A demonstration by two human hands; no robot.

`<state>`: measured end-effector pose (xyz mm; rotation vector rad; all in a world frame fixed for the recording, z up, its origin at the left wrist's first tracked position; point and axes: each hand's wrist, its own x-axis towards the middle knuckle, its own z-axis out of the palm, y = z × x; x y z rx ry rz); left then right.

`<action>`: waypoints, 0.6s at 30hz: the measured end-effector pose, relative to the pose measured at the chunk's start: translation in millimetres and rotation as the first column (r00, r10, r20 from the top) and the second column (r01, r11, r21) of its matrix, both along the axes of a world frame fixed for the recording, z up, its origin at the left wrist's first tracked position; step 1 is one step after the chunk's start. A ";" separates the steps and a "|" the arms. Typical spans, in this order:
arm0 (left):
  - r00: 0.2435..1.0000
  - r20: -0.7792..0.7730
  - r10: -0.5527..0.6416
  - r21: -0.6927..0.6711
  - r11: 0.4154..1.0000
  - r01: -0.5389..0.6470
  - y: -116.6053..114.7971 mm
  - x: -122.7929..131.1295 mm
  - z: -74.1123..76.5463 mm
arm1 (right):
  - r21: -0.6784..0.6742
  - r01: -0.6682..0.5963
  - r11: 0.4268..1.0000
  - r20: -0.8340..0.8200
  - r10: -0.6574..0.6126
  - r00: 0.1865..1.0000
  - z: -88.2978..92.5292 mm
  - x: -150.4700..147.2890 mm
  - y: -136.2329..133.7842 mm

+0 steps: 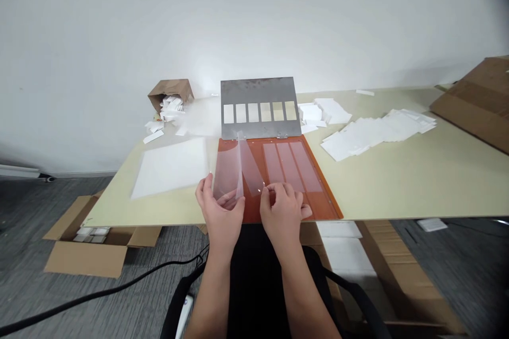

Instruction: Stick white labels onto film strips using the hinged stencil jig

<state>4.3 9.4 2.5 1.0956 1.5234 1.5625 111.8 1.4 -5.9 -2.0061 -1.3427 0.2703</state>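
Observation:
In the head view, my left hand (222,214) is curled around a sheet of clear plastic film (228,169), thumb in front and fingers seen behind it. The film stands up in a fold over the left part of an orange board (254,212). My right hand (283,209) has its thumb and forefinger pinched together at the lower corner of a narrow translucent strip (252,169). Several pale strips (292,159) lie side by side on the board's right half. Hinged to the board's back edge, a grey panel (258,90) leans up, bearing a row of white to cream rectangles.
A translucent sheet stack (170,167) lies left of the board. Farther back sits a brown carton (170,87) with white scraps. White paper pieces (377,132) spread to the right, near a large cardboard box (477,100). Open boxes (87,254) stand on the floor below.

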 end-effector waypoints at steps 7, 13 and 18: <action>0.999 -0.011 -0.039 -0.077 0.996 0.038 6.2 7.1 -2.5 | -0.006 0.066 0.998 0.073 -0.065 0.995 -3.7 -1.3 -3.4; 0.998 -0.044 -0.043 -0.128 0.991 0.037 12.9 10.6 -5.3 | -0.036 0.104 0.994 0.146 -0.098 0.984 -8.1 -2.4 -3.1; 0.999 -0.024 -0.047 -0.139 0.989 0.044 14.8 9.3 -10.1 | -0.038 0.115 0.993 0.179 -0.106 0.978 -10.1 -1.3 -3.5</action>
